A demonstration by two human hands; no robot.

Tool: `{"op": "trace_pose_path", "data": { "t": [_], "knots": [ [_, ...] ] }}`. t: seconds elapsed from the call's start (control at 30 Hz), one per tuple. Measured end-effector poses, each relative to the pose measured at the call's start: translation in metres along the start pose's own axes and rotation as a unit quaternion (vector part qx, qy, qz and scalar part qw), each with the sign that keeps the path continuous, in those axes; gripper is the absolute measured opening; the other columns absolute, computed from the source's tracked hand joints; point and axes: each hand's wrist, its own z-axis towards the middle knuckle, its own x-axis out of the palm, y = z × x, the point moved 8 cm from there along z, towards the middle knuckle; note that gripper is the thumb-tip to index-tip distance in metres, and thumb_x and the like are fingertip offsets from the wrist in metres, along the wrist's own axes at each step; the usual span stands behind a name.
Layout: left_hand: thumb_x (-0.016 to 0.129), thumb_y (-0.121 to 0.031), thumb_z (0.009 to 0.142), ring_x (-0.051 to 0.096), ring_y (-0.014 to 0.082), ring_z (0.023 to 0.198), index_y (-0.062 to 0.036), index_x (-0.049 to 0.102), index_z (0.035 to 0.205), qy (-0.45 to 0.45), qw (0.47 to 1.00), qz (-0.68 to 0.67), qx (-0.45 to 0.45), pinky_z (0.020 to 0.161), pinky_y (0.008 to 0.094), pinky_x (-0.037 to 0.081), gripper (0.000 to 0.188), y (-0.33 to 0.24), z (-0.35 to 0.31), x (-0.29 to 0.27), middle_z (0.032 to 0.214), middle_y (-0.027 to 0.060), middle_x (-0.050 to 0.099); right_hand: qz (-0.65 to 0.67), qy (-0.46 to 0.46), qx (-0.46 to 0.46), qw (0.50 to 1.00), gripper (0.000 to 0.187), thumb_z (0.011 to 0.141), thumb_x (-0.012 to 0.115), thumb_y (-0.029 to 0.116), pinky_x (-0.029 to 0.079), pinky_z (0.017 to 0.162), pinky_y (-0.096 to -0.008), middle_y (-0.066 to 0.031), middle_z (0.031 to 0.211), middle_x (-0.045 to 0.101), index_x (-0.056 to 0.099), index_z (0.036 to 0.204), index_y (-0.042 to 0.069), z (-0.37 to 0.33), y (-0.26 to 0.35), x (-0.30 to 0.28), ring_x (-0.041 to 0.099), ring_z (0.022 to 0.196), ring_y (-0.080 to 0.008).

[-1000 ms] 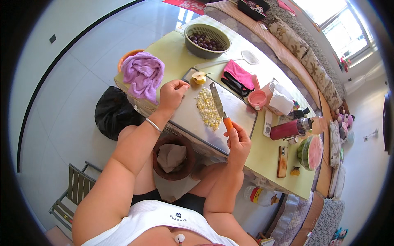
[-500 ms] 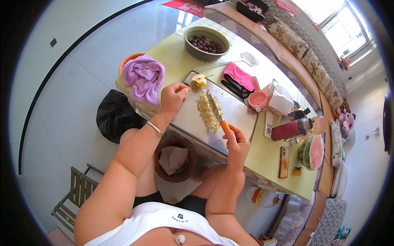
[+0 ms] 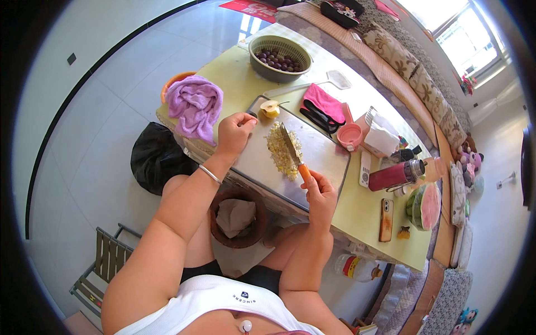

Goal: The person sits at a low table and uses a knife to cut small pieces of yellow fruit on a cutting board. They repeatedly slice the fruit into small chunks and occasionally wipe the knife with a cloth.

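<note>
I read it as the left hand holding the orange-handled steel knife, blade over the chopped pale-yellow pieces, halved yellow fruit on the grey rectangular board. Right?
Wrong hand: the head view shows the right hand holding the knife. Its blade is over the chopped pieces, and the halved fruit is on the board, as you said.

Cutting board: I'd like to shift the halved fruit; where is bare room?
The board is bare between the knife and its edge by the pink cup, and between the chopped pieces and left hand. Crowded: the middle and the halved fruit's corner.
</note>
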Motion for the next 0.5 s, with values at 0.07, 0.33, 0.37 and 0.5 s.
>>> {"op": "trace_pose_path", "data": {
  "t": [0.07, 0.33, 0.37, 0.5],
  "knots": [
    [0.066, -0.006, 0.088, 0.064, 0.0084, 0.076, 0.0015, 0.074, 0.09, -0.001, 1.0, -0.004, -0.002, 0.071, 0.0232, 0.05, 0.011, 0.003, 0.002, -0.001, 0.082, 0.0035, 0.073, 0.021, -0.021, -0.006, 1.0, 0.026, 0.096, 0.067, 0.016, 0.035, 0.055, -0.0178, -0.0008, 0.081, 0.068, 0.07, 0.116, 0.001, -0.005, 0.009, -0.002, 0.053, 0.065, -0.0023],
    [0.067, -0.006, 0.088, 0.064, 0.0077, 0.076, 0.0011, 0.074, 0.089, 0.0, 1.0, 0.013, -0.002, 0.07, 0.0229, 0.05, 0.011, -0.003, -0.001, -0.001, 0.082, 0.0036, 0.073, 0.018, -0.013, -0.01, 1.0, 0.025, 0.096, 0.066, 0.016, 0.037, 0.057, -0.0179, -0.0017, 0.083, 0.067, 0.07, 0.116, 0.0, -0.001, 0.0, 0.0, 0.056, 0.067, -0.0046],
    [0.067, -0.006, 0.088, 0.063, 0.0076, 0.076, 0.001, 0.074, 0.089, -0.001, 1.0, 0.003, -0.003, 0.07, 0.0229, 0.049, 0.011, -0.001, 0.0, -0.001, 0.082, 0.0036, 0.073, 0.029, -0.023, -0.018, 0.999, 0.025, 0.096, 0.066, 0.016, 0.038, 0.058, -0.0181, -0.0016, 0.083, 0.068, 0.07, 0.115, 0.0, -0.003, 0.003, -0.002, 0.057, 0.068, -0.0048],
    [0.067, -0.006, 0.088, 0.063, 0.0073, 0.075, 0.0007, 0.075, 0.089, -0.002, 1.0, -0.002, -0.003, 0.07, 0.0227, 0.049, 0.01, 0.003, 0.001, -0.002, 0.082, 0.0035, 0.073, 0.093, -0.027, -0.008, 0.995, 0.024, 0.096, 0.066, 0.016, 0.04, 0.062, -0.0191, -0.001, 0.083, 0.067, 0.071, 0.112, -0.001, -0.006, 0.013, -0.005, 0.06, 0.073, -0.0071]
  ]
}}
